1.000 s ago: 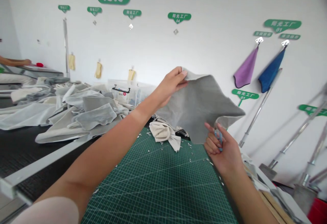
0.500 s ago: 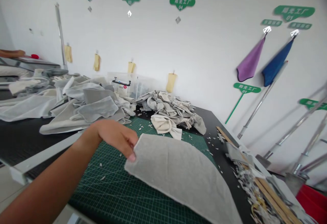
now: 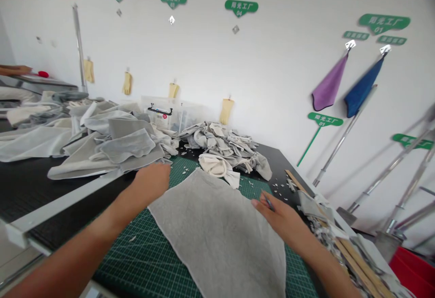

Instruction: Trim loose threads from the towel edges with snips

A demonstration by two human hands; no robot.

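Note:
A large grey cloth (image 3: 224,230) lies spread over the green cutting mat (image 3: 132,252). At the cloth's upper left edge is my left hand (image 3: 153,181), its fingers pointing away and mostly hidden, so its grip cannot be made out. My right hand (image 3: 279,214) is closed at the cloth's upper right edge, with a small dark tool (image 3: 269,202) between its fingers. Beyond the cloth, a cream crumpled piece (image 3: 217,165) rests on the mat's far part, in front of a heap of grey cloths (image 3: 227,143).
A larger cloth pile (image 3: 112,130) covers the left of the black table (image 3: 20,171). Behind stands a clear plastic box (image 3: 161,114). Scraps and wooden strips (image 3: 356,261) line the right edge, near a red bucket (image 3: 413,268). A person's arm (image 3: 15,69) shows far left.
The cloth has swung leftward and lies more spread out. My right hand has come into view with the dark tool. My left hand has moved slightly left.

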